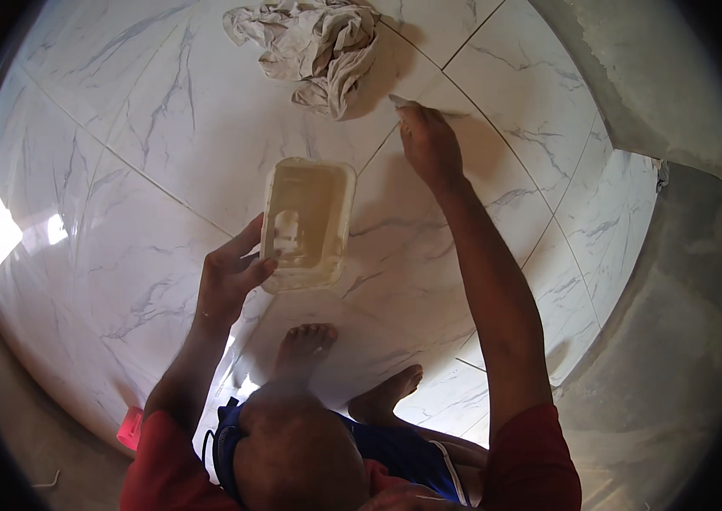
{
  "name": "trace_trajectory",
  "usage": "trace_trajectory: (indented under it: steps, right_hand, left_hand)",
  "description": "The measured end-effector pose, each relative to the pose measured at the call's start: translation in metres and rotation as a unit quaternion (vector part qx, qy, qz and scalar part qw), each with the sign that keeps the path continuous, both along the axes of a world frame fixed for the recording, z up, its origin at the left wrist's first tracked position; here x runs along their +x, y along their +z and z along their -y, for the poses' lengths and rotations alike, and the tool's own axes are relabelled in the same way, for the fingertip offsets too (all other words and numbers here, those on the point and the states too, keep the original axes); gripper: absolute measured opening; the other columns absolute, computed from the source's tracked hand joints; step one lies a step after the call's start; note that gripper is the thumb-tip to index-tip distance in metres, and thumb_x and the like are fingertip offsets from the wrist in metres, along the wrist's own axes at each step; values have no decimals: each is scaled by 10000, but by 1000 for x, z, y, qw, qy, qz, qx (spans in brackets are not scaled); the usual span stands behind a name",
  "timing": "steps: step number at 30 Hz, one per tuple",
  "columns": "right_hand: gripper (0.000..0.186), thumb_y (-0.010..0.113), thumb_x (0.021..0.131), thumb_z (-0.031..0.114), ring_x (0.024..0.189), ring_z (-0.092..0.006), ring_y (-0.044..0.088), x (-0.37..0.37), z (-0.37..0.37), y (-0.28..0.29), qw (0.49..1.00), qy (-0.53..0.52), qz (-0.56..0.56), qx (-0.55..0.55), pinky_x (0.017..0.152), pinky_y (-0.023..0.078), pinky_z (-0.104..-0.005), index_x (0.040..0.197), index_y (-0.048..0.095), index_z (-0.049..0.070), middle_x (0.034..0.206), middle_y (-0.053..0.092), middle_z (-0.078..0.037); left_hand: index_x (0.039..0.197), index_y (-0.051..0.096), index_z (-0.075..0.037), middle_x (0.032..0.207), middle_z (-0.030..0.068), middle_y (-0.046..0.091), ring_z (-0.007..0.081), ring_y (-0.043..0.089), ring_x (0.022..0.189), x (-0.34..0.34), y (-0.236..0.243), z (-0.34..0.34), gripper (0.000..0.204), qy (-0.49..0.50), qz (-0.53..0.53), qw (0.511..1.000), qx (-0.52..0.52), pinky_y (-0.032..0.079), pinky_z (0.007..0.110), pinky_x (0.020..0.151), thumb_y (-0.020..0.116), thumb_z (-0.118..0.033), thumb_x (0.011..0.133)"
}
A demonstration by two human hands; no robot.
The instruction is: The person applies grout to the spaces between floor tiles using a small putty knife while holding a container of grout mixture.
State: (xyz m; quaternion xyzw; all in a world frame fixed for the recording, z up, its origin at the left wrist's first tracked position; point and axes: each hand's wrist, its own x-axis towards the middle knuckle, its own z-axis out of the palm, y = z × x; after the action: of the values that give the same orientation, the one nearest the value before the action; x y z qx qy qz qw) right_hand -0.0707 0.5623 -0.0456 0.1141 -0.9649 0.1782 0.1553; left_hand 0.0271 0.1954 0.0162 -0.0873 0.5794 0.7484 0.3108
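Observation:
A rectangular pale plastic tub (337, 274) is in front of me, with what looks like cloudy yellowish liquid inside. My left hand (229, 271) grips it by the left side, thumb over the rim. Whether the tub rests on the floor or is lifted, I cannot tell. Farther out to the right, my right hand (432, 145) is closed on a small flat pale piece (398, 100), whose tip sticks out past the fingers. That hand is low over the white marbled tiles (412, 255), close to where dark joint lines run. The piece's exact kind is hidden.
A crumpled beige cloth (318, 47) lies on the tiles at the far side. My bare feet (306, 345) are on the tiles nearby. Rough grey cement (659, 341) borders the tiles on the right. A red object (129, 428) is at lower left.

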Motion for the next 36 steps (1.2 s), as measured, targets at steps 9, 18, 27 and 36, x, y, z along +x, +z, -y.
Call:
trace_trajectory:
  steps: [9,18,27,36]
  right_hand:
    - [289,689,844,18,1024,-277,672,121,46,11,994,22,76,-75,841,570,-347,1125,626,15,1136,683,-136]
    - [313,748,900,76,903,-138,657,134,17,11,692,-370,87,-614,813,594,-296,1169,629,-32,1079,653,-81]
    - [299,769,889,77,886,-141,663,144,26,5,723,-362,76,-584,802,584,-283,1137,643,-30,1049,673,-92]
    - [278,769,866,97,913,-117,650,150,34,14,738,-374,98,-553,831,529,-270,1113,670,15,1033,708,-60]
  left_hand:
    - [1495,432,42,1393,161,604,209,653,1132,-48,-13,-17,712,-37,-36,997,-55,525,287,926,736,-39,856]
    - [1483,467,4,1330,142,643,220,693,1068,-81,-9,-59,653,-86,-17,991,-100,614,331,826,717,-37,881]
    - [1418,589,-83,1159,131,722,169,711,970,-100,-16,-78,599,-147,-116,958,-219,598,293,777,777,-112,850]
    - [1397,622,-158,1097,152,755,169,725,955,-103,-3,-90,638,-216,-246,887,-326,570,317,859,818,-205,792]
